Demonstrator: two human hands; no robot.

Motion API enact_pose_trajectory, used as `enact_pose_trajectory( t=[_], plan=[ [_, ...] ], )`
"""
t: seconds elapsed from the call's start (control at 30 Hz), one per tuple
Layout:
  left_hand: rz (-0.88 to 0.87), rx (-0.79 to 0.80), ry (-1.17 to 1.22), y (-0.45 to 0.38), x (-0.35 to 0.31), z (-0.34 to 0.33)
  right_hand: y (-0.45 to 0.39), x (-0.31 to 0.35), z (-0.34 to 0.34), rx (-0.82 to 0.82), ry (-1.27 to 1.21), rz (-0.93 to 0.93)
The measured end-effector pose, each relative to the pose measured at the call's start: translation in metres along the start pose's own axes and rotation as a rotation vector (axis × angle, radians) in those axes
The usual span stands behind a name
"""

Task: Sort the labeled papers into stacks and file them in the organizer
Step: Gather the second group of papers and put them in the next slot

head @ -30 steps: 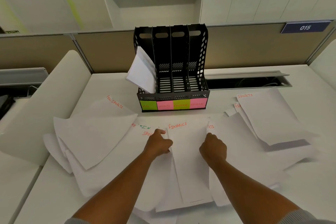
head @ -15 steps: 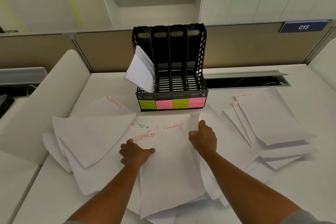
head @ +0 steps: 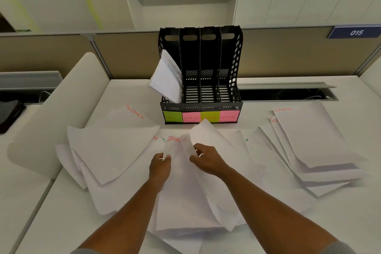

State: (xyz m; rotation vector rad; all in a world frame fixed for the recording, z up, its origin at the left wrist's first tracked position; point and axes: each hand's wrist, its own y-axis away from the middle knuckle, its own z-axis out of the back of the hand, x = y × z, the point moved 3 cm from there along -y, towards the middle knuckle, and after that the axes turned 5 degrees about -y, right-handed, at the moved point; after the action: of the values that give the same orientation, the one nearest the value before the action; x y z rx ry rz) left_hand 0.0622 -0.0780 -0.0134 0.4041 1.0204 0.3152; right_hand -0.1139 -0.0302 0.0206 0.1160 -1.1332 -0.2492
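White labeled sheets lie spread over the desk. In the middle, my left hand (head: 160, 166) pinches the left edge of a blurred sheet (head: 181, 181). Beside it, my right hand (head: 208, 160) grips a second sheet (head: 208, 136) whose far corner lifts toward the organizer. A black four-slot organizer (head: 201, 64) stands behind, with green, pink, yellow and pink labels on its base. A few papers (head: 167, 78) lean out of its leftmost slot. A stack headed "SPORTS" (head: 309, 136) lies at the right, and a sheet marked "FIN SPORTS" (head: 132, 117) lies at the left.
A loose pile of overlapping sheets (head: 111, 154) covers the left of the desk. An open cable trough (head: 286, 93) runs behind the right stack. A beige partition (head: 127, 55) bounds the back, and a curved white divider (head: 68, 101) rises at the left.
Both hands moved together at the centre pile and lifted sheets. The right hand's sheet now bends up toward the organizer. The "SPORTS" sheet under the left hand slid away.
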Motion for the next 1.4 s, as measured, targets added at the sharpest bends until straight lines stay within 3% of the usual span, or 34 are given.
enact_pose_trajectory(
  t=[0.37, 0.53, 0.7, 1.07, 1.2, 1.4],
  plan=[
    [-0.064, 0.223, 0.214, 0.006, -0.010, -0.013, -0.005, 0.004, -0.017, 0.035, 0.061, 0.016],
    [-0.123, 0.292, 0.243, 0.007, -0.010, -0.013, -0.003, -0.013, -0.003, -0.172, -0.003, -0.052],
    [-0.074, 0.187, 0.127, 0.003, -0.005, -0.012, -0.002, -0.031, 0.010, -0.213, 0.014, -0.143],
    [-0.093, 0.291, 0.143, -0.009, -0.004, 0.019, 0.010, -0.045, 0.062, -0.645, 0.317, -0.277],
    [-0.114, 0.330, 0.107, -0.014, -0.001, 0.033, 0.012, -0.054, 0.060, -0.480, -0.030, -0.273],
    [-0.051, 0.240, 0.246, -0.013, 0.000, 0.032, 0.016, -0.054, 0.046, -0.326, -0.318, -0.297]
  ],
)
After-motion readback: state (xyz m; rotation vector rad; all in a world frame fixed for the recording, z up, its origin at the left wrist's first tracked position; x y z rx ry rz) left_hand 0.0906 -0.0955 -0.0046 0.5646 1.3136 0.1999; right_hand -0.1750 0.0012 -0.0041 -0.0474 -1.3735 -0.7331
